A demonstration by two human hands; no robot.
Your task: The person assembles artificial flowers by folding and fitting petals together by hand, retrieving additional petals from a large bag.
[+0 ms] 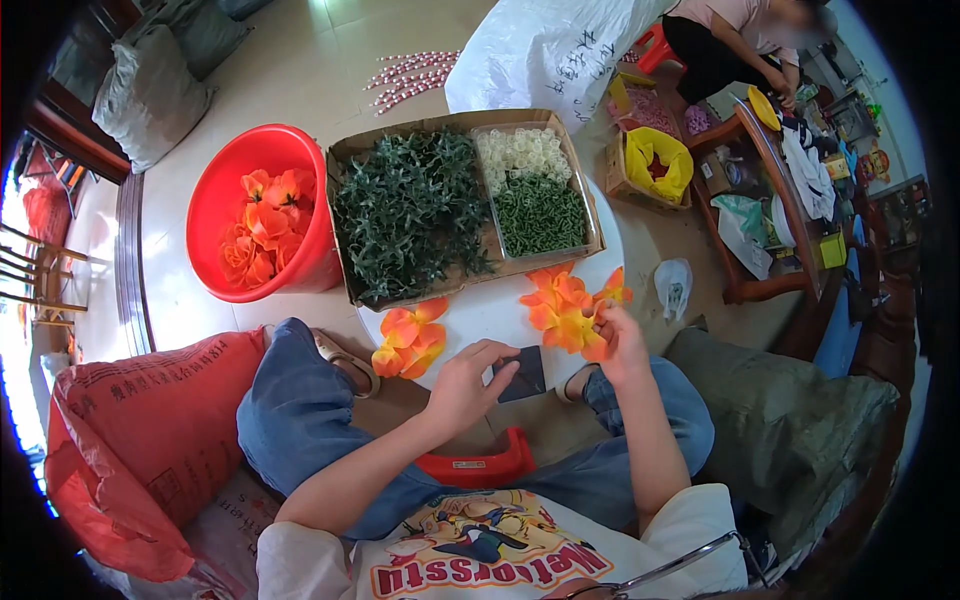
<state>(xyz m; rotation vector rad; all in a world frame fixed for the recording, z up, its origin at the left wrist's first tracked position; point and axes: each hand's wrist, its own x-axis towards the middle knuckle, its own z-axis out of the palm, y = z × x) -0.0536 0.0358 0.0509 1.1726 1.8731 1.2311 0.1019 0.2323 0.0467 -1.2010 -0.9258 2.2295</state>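
My left hand [472,382] is over the near edge of the white table [465,318], thumb and fingers apart and nothing visibly held. Its thumb reaches over a dark square pad [522,372]; whether they touch I cannot tell. At the right, my right hand [622,345] has its fingertips pinched on an orange fabric petal [602,310], at the edge of a group of orange-yellow petals [557,310]. Another petal cluster [410,337] lies on the table left of my left hand.
Behind, a cardboard box [430,298] holds green artificial leaves [410,205] and a clear tray with white flower pieces [525,157] and green sprigs [542,215]. A red bucket [205,225] of orange flowers stands left. Sacks [170,410] flank my legs. Another person [735,35] sits far right.
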